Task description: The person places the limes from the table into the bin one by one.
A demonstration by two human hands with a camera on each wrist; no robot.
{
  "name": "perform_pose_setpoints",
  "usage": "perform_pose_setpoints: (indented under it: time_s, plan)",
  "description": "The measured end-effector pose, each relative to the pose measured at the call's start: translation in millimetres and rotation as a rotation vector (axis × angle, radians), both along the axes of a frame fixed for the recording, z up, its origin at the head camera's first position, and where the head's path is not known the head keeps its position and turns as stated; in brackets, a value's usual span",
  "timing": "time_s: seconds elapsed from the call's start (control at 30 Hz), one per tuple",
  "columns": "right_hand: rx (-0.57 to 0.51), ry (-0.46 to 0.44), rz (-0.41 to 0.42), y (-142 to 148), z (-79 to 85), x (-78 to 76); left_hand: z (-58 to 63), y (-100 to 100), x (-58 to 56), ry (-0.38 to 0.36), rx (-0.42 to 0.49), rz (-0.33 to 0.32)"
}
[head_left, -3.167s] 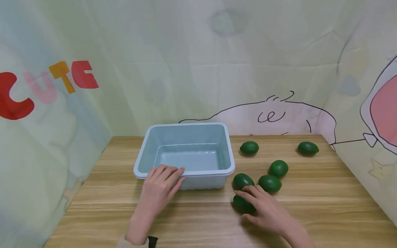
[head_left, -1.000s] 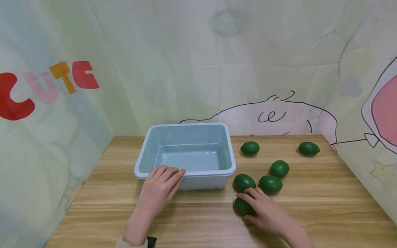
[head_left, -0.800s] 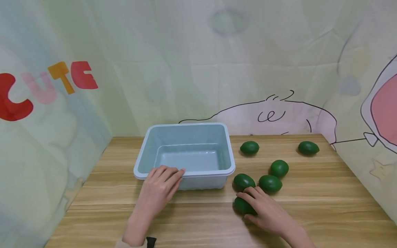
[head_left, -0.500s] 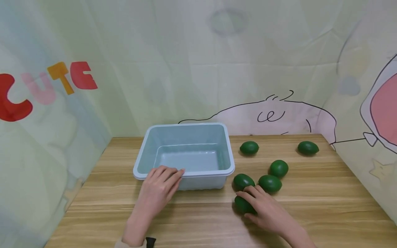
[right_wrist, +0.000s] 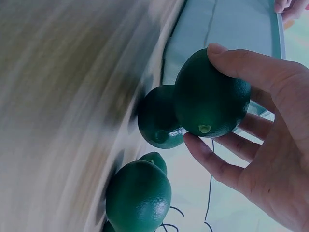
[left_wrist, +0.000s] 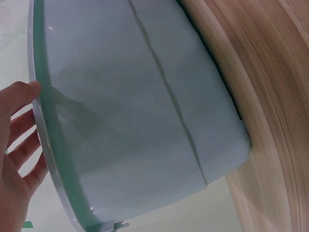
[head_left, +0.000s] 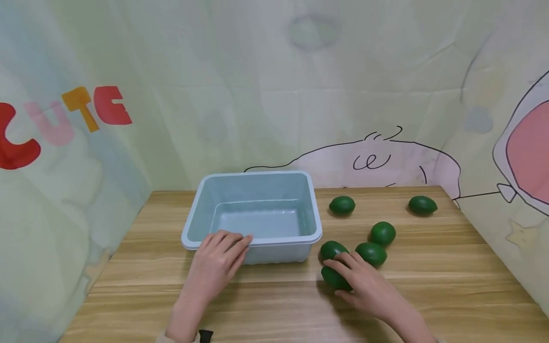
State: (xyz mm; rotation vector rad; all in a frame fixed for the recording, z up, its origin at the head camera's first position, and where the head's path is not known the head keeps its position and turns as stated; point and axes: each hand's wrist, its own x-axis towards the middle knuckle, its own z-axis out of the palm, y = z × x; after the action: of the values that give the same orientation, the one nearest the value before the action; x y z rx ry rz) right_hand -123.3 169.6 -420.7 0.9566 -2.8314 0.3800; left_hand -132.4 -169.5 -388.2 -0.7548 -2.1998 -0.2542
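My right hand grips a dark green lime, thumb on one side and fingers on the other. In the right wrist view this lime sits a little off the wood. Close beside it are a second lime and a third lime. My left hand holds the near rim of a pale blue plastic basin. The left wrist view has the thumb outside the basin wall and the fingers behind the rim. No lime shows inside the basin.
Behind the third lime lies another lime. Farther back are a lime right of the basin and a lime near the table's far right corner. A printed cloth hangs behind the wooden table.
The right hand has kept its hold round the near lime and, within the last half second, raised it slightly. The left hand has stayed on the basin's rim. The head view has shifted slightly.
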Motion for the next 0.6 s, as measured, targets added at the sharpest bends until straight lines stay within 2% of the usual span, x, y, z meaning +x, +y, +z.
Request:
perform_pose_setpoints:
  time_s: [0.2, 0.6]
  plan:
    - [0.005, 0.026, -0.005, -2.2, 4.4, -2.0, -0.5, -0.6, -0.1, -0.002, -0.001, 0.001]
    - [0.011, 0.020, -0.029, -5.0, 18.3, -1.1, -0.6, -0.8, 0.7, -0.014, -0.005, 0.010]
